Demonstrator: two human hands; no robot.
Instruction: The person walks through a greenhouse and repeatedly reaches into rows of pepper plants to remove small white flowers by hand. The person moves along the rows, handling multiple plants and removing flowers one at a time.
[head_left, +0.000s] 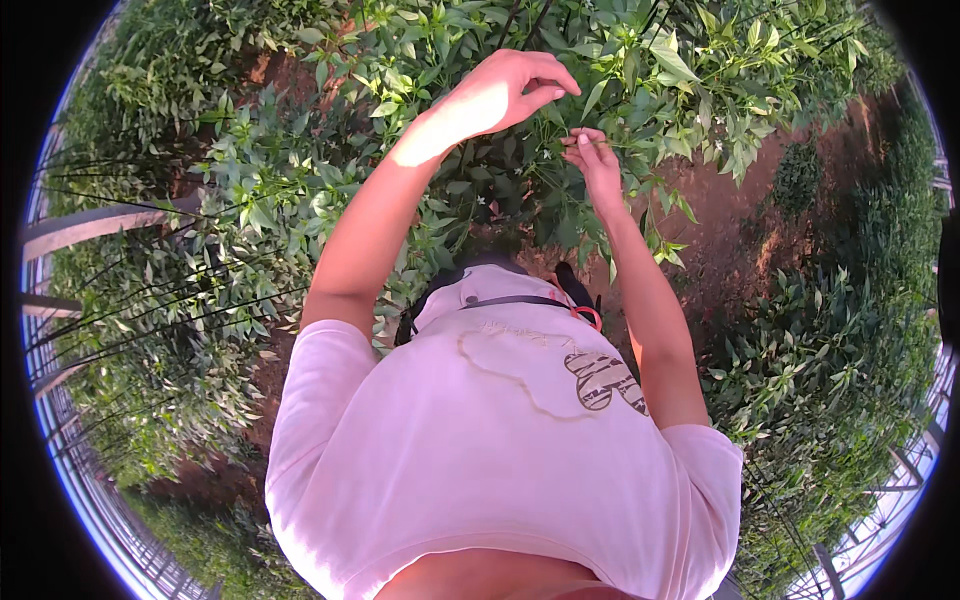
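Observation:
Leafy green plants (480, 161) with small white flowers fill the space before me. My left hand (514, 90) is raised over the foliage, its fingers loosely curved and apart, with nothing seen between them. Sunlight falls on its back and wrist. Below and to the right of it, my right hand (594, 157) pinches a thin green stem (609, 142) between thumb and fingertips, close beside the leaves. Where that stem joins the plant cannot be made out.
Reddish bare soil (720, 202) shows between the rows at the right. Thin dark strings (142, 296) run through the plants at the left, near a pale beam (112, 225). More plants (810, 375) stand at the lower right. A red cord (592, 316) hangs at my waist.

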